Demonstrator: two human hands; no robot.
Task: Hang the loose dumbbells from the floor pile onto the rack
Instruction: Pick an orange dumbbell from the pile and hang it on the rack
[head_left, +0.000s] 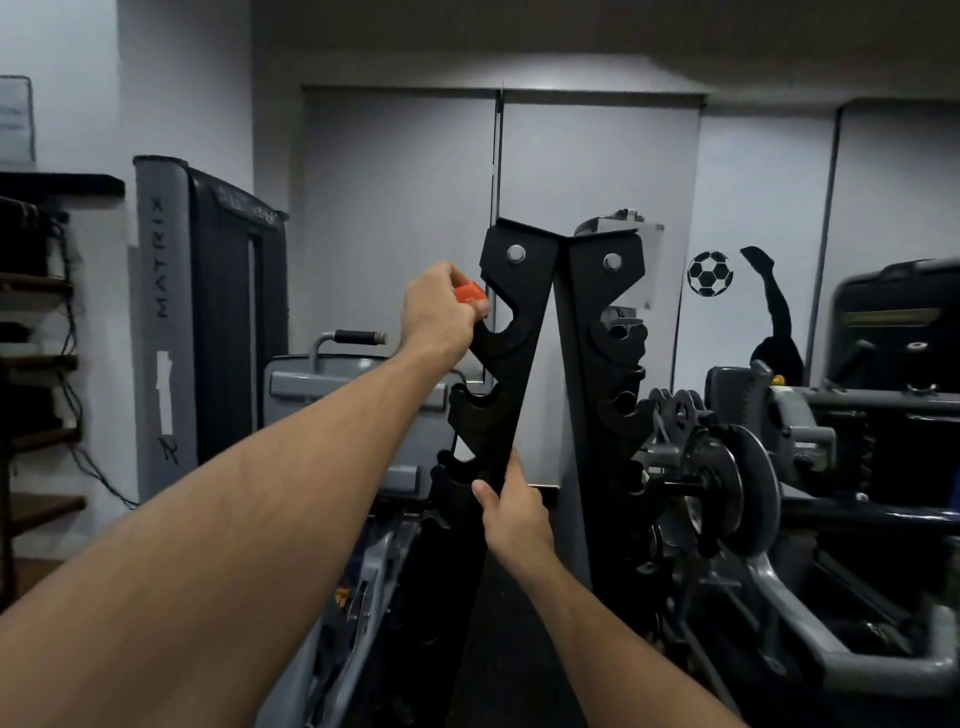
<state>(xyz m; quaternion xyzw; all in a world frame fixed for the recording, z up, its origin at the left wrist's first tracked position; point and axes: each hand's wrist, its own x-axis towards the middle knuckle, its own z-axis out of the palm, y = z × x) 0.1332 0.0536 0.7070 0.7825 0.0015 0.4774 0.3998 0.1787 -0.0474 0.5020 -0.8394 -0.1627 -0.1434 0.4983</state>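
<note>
Your left hand (441, 306) curls its fingers around an orange dumbbell (470, 293), just beside the top hook of the rack (511, 332), ready to hang it. Your right hand (511, 512) grips the rack's edge lower down, probably to steady it.

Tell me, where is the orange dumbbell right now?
The orange dumbbell is in the left hand, held up beside the top hook of the rack, left of centre in the head view.
</note>
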